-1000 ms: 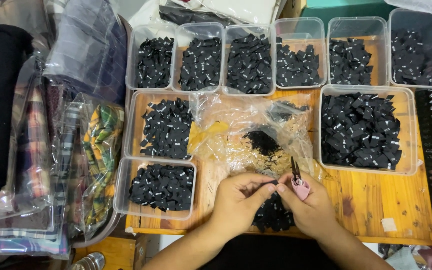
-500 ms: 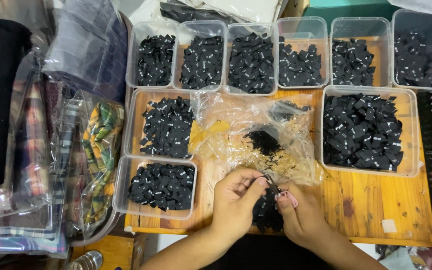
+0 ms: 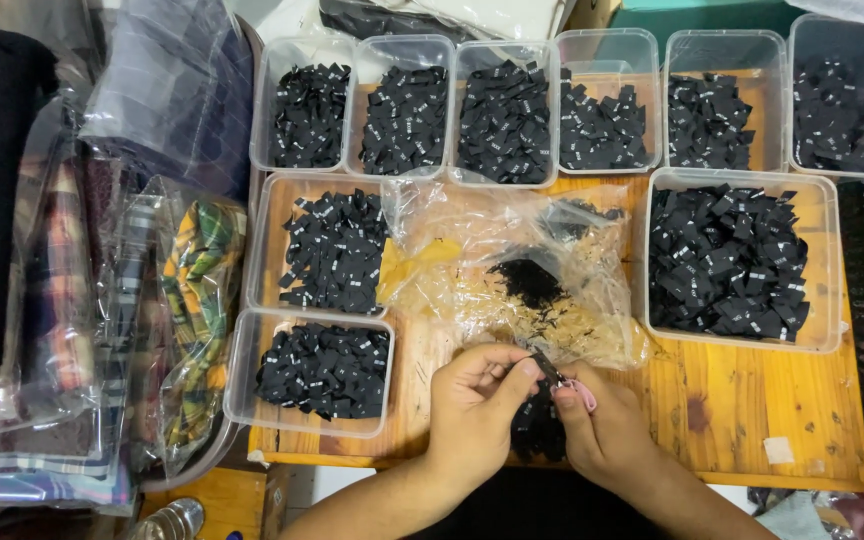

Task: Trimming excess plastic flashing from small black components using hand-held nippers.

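Your hands meet over the wooden board (image 3: 732,400).
Just below the plastic bag (image 3: 512,270), your left hand (image 3: 477,400) pinches a black label (image 3: 544,365); your right hand (image 3: 602,425) grips pink snips (image 3: 582,395).

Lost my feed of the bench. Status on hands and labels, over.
Left hand pinching a small black label. Right hand gripping pink-handled snips at it. Loose label pile under both hands; crumpled clear bag just beyond.

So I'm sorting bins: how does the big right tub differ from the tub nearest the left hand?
The big right tub is larger and squarer; the near-left tub is smaller and oblong. The right one holds many more labels, piled higher. Both are clear plastic holding black fabric labels.
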